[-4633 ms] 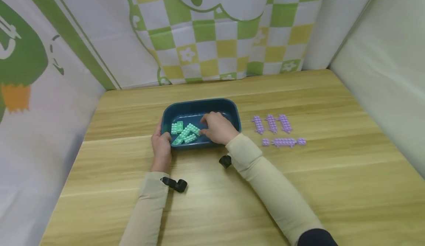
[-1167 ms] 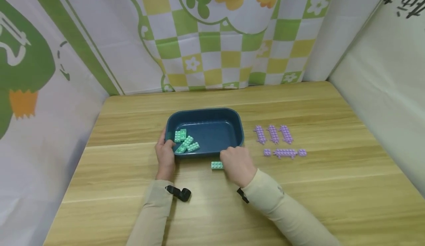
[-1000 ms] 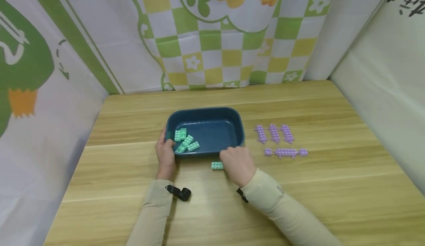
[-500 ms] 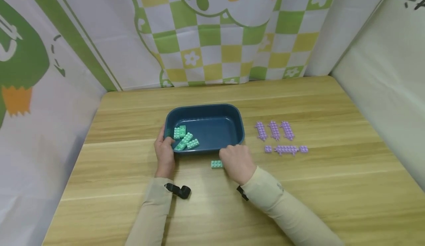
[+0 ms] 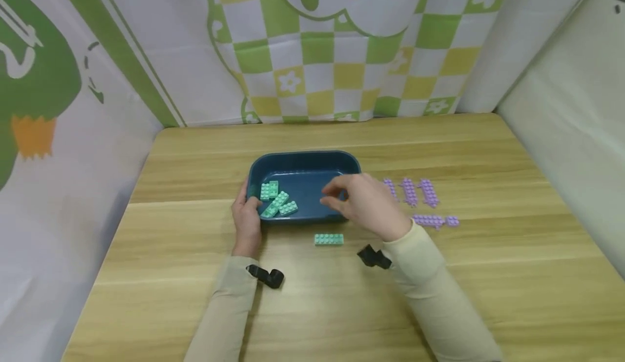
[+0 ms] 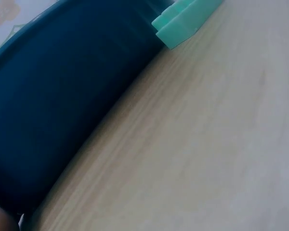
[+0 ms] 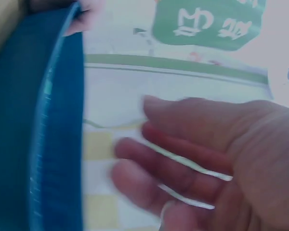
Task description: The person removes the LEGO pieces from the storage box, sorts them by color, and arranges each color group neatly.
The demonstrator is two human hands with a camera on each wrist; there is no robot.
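My left hand [image 5: 246,223] grips the left end of a dark blue tray [image 5: 305,175], thumb over the rim. Several mint-green toy building bricks [image 5: 277,203] lie at the tray's left end. In front of the tray, one long green studded brick [image 5: 329,239] rests on the table; its end also shows beside the tray wall in the left wrist view. My right hand [image 5: 371,204] is raised over the tray's right front corner, partly hiding it. The right wrist view shows its fingers [image 7: 183,178] loosely bent and apart, with nothing between them.
To the right of the tray lie purple studded pieces: three slanted ones [image 5: 409,192] in a row, and a long one [image 5: 428,221] beside a small square one [image 5: 452,221]. My right hand covers part of them. A patterned cloth [image 5: 322,74] hangs behind the wooden table [image 5: 205,156].
A green brick came out of the tray onto the table in front. My right hand has since let go of it and risen toward the tray's right side. The left hand keeps its grip.
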